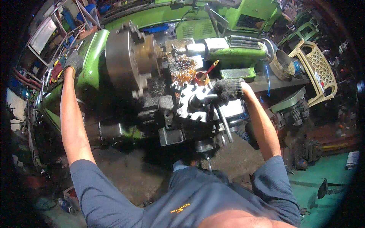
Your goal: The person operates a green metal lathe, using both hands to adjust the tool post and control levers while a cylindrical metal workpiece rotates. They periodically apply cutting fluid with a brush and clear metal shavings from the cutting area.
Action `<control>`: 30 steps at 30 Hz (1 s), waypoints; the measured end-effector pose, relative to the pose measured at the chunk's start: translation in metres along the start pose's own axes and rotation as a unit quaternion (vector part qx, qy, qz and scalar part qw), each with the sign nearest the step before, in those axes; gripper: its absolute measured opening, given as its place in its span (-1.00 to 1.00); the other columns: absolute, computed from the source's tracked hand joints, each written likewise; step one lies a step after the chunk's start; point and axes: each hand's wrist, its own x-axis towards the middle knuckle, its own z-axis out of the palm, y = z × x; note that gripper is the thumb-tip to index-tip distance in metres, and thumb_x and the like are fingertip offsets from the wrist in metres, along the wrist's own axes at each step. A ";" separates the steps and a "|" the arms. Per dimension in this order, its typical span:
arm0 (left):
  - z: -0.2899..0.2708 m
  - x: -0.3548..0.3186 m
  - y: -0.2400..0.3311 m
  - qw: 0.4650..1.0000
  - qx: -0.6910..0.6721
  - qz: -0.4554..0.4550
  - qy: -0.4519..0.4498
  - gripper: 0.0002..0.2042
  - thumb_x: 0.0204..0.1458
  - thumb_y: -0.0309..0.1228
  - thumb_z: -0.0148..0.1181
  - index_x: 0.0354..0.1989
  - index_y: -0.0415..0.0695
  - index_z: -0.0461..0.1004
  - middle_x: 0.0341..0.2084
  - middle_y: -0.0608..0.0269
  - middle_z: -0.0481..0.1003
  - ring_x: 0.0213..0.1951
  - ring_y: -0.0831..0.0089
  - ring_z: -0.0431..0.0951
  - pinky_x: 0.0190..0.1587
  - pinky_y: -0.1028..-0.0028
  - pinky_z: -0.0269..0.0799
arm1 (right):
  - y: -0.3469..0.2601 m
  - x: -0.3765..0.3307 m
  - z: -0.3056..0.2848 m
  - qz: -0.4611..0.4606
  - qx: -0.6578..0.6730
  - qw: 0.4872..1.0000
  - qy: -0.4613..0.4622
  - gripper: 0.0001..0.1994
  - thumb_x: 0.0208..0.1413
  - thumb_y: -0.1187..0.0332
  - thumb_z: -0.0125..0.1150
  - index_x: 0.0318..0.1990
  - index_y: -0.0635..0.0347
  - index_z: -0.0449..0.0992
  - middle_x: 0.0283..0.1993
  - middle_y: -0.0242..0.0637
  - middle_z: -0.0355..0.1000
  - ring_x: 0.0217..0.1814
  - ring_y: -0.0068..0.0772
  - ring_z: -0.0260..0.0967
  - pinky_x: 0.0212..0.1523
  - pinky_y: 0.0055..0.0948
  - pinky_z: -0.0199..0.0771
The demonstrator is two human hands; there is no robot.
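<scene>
My right hand point(228, 90), in a dark knitted glove, is closed around the lever of the lathe's square tool post point(186, 108). Below that hand, a bare metal handle point(225, 124) slants down. Far to the left, my left hand point(74, 61), also gloved, rests at the green headstock point(93, 57) beside some tools; its fingers are too dark to make out. Between my arms is the big steel chuck point(119, 62), with a brownish round workpiece point(148, 53) in its jaws. Chuck and workpiece look smeared.
Behind the tool post stands a small pot point(201, 78) with a red-handled brush point(213, 67). Brown, wet-looking metal chips point(183, 70) lie near it. The green tailstock point(237, 51) is right of the chuck. A beige plastic chair point(317, 68) stands at the far right.
</scene>
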 end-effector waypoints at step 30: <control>-0.014 -0.001 0.021 0.998 -0.031 -0.018 -0.056 -0.61 0.09 -0.29 -0.04 0.02 -0.26 0.45 0.07 -0.24 0.47 0.10 -0.10 0.50 0.09 0.11 0.41 | 0.004 -0.019 0.001 0.048 0.022 0.998 0.016 -0.74 -0.07 0.32 0.28 -0.21 0.18 0.66 -0.44 -0.19 0.58 -0.46 -0.34 0.51 -0.38 -0.33 0.52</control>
